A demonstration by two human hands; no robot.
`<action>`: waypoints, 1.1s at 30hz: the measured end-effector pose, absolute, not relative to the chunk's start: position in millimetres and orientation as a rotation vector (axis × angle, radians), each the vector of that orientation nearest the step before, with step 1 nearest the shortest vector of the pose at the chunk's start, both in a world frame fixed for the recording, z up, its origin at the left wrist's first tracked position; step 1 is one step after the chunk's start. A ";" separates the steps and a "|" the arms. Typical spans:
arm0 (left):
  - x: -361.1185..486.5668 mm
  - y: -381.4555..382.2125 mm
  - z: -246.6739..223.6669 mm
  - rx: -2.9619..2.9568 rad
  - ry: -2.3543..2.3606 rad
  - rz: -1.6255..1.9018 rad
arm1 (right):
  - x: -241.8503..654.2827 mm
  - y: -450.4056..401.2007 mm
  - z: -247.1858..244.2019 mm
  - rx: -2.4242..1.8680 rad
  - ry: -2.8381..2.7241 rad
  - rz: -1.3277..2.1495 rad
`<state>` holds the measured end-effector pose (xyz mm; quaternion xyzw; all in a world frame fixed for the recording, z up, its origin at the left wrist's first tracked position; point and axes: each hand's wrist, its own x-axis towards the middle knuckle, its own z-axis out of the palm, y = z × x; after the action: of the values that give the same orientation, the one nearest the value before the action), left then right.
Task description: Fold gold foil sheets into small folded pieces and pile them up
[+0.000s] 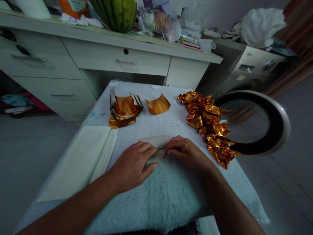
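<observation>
A small pale sheet of paper (156, 141), partly folded over, lies at the middle of the covered table. My left hand (137, 163) holds its left side, fingers pressed on the fold and thumb at the near edge. At the right end, my right hand (184, 151) pinches the paper between thumb and fingers; its fingertips are partly hidden. Beyond my hands stands a curled stack of gold foil paper (124, 106), with a single curved gold sheet (158, 105) beside it. Folded, shiny gold foil pieces (207, 124) lie in a row on the right.
Long pale paper sheets (75, 160) lie on the table's left side. A washing machine's open round door (281, 127) juts out near the right edge. Behind are a white drawer cabinet (117, 58) and a watermelon (117, 14) among bags on its top.
</observation>
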<state>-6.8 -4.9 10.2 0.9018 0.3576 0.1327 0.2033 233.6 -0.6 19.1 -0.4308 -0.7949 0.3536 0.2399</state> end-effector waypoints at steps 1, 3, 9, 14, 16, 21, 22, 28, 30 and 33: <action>-7.8 -4.9 11.3 2.515 0.995 0.390 | 233.2 -0.5 17.3 -1.219 -2.149 0.968; -9.4 -4.8 12.4 2.512 0.987 0.430 | 232.1 -0.3 14.4 -1.294 -2.114 0.955; -8.5 -2.8 6.5 2.450 1.109 0.508 | 223.1 0.4 12.1 -1.442 -1.966 0.969; -4.2 -0.5 1.0 2.366 1.237 0.607 | 213.4 0.4 6.4 -1.545 -1.761 1.036; -2.8 0.3 0.0 2.361 1.255 0.622 | 211.2 0.5 3.6 -1.572 -1.738 0.997; -0.5 3.3 -4.2 2.370 1.277 0.639 | 208.8 1.1 3.0 -1.761 -1.853 0.624; -0.1 3.7 -5.3 2.374 1.279 0.639 | 208.3 1.1 3.6 -1.798 -1.882 0.552; 3.2 2.5 -6.0 2.410 1.312 0.576 | 205.2 0.8 5.0 -1.899 -1.958 0.460; 3.9 1.8 -5.0 2.421 1.316 0.553 | 204.6 1.0 4.8 -1.899 -1.957 0.485; 4.3 1.5 -4.4 2.435 1.313 0.552 | 203.8 1.4 4.3 -1.873 -1.931 0.511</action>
<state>4.3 1.5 -4.4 0.8520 0.4596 0.1932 0.1596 203.8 1.4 4.3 -0.6702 -0.6908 0.1829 0.2002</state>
